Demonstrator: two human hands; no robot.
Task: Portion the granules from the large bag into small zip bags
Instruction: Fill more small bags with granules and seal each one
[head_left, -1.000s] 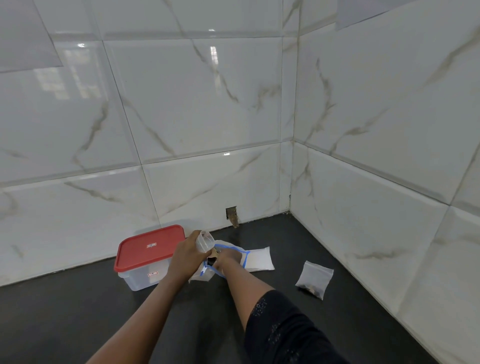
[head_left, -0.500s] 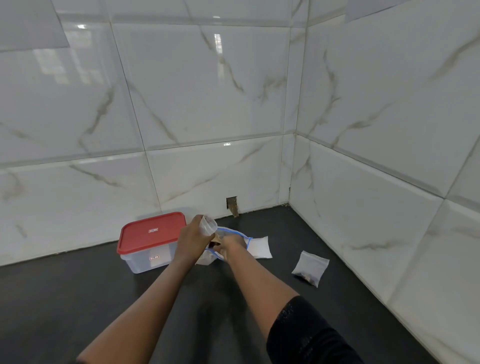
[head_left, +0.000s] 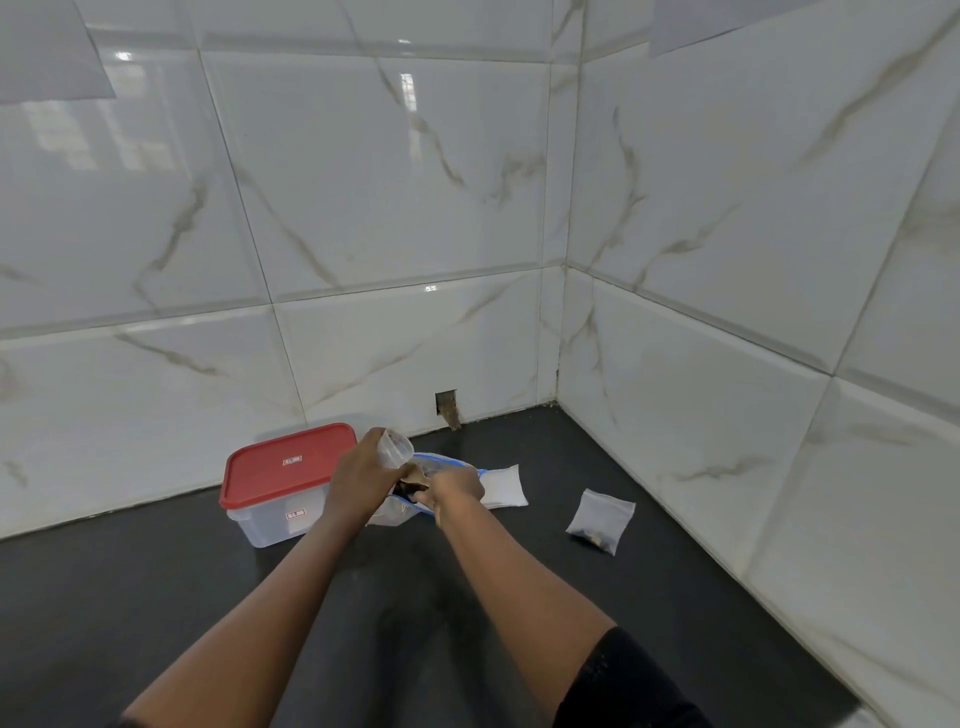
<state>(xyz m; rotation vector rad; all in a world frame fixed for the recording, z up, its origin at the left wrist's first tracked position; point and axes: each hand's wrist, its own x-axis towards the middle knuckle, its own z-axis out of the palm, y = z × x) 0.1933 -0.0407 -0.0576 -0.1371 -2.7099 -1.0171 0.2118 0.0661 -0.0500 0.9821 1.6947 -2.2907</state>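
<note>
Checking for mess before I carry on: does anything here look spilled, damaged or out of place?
One thing: a small rough-edged brown hole is cut into the white marble wall tile at its base, just above the dark countertop, behind the clear blue-rimmed large bag. Nothing looks spilled on the countertop.

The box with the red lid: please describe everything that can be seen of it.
The box is rectangular, of clear plastic with rounded corners, and its red lid is on. A small label shows on the lid, another on the front wall. It stands upright on the dark counter, near the tiled wall. The left hand, which holds a small cup, covers its right end; touch cannot be told. The large bag, gripped by the right hand, lies to its right. Its contents do not show.
</note>
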